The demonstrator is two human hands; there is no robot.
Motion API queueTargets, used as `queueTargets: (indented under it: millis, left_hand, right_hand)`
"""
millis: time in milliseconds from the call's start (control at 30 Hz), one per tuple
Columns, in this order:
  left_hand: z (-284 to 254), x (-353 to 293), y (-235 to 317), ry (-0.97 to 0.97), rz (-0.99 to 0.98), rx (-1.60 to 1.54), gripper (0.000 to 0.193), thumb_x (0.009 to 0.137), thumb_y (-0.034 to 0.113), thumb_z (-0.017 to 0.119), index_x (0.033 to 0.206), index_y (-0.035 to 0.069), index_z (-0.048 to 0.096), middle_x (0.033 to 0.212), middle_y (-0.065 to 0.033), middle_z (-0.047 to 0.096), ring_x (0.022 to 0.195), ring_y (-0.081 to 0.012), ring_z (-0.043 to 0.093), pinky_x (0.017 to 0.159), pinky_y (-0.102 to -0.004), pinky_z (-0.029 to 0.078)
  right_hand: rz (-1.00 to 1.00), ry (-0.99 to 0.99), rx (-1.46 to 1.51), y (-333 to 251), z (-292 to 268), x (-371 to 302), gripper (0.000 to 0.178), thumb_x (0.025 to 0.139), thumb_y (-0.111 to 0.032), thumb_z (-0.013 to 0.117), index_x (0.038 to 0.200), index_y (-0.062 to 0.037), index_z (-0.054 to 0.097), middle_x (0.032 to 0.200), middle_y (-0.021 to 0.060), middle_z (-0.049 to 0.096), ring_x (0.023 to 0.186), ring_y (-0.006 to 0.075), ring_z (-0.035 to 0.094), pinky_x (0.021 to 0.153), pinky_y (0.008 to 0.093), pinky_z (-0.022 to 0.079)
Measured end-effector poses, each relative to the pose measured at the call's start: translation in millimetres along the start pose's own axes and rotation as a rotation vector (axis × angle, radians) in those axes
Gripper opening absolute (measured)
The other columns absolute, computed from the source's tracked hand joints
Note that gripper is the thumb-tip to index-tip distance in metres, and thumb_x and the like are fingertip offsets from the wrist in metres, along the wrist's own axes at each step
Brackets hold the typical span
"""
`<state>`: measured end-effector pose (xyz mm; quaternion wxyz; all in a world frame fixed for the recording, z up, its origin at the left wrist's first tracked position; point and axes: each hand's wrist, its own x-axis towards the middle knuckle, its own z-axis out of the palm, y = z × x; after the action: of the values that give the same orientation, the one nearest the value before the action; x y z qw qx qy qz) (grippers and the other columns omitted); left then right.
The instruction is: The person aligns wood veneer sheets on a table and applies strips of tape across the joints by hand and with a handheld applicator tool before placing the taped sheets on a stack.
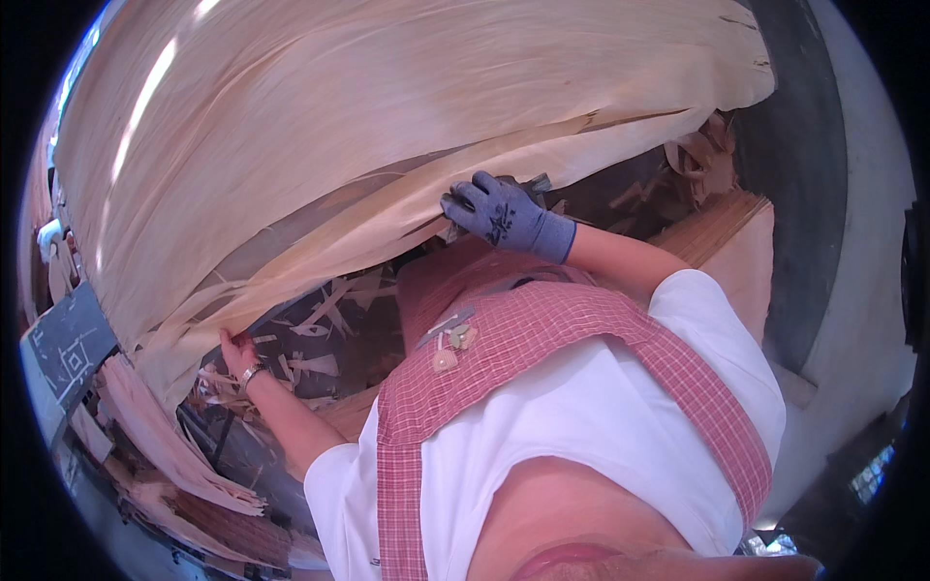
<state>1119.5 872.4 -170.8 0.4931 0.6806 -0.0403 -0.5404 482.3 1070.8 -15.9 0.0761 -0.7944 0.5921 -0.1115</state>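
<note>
Head view: the veneer sheet's near edge [354,247], slanting away rightward, is being pinched by the left hand [238,356]; whether the right hand [507,215] is gripping cannot be told.

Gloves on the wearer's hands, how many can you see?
1: a blue glove on the right hand, at the near edge of the pale wood sheet. The left hand is bare.

head-worn fisheye, looking down, close above apron [513,334] and hands [506,217]
</note>
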Motion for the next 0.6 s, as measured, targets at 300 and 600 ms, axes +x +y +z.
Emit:
queueTargets:
  millis: [300,600]
  left_hand:
    - [57.7,-29.7,13.4,-0.315,0.223,-0.259,0.046,0.106,0.03,0.038,0.137,-0.003,0.048,0.141,-0.018,0.052,0.129,-0.0353,0.05,0.111,-0.0534,0.037]
    - [111.5,-77.1,9.7,-0.085,0.054,-0.473,0.076,0.09,0.064,0.054,0.136,0.003,0.045,0.14,-0.0168,0.046,0.128,-0.0346,0.047,0.105,-0.0579,0.04]
  right_hand:
    - [-0.249,0.204,-0.054,-11.3,-36.2,-23.3,0.042,0.078,-0.025,0.062,0.118,-0.0152,0.063,0.111,0.008,0.06,0.082,0.0204,0.058,0.062,0.0319,0.053]
    - [-0.218,-0.135,0.1,10.2,34.1,-27.1,0.033,0.081,-0.026,0.059,0.111,-0.0111,0.06,0.103,0.0066,0.055,0.089,0.0234,0.058,0.069,0.0383,0.054]
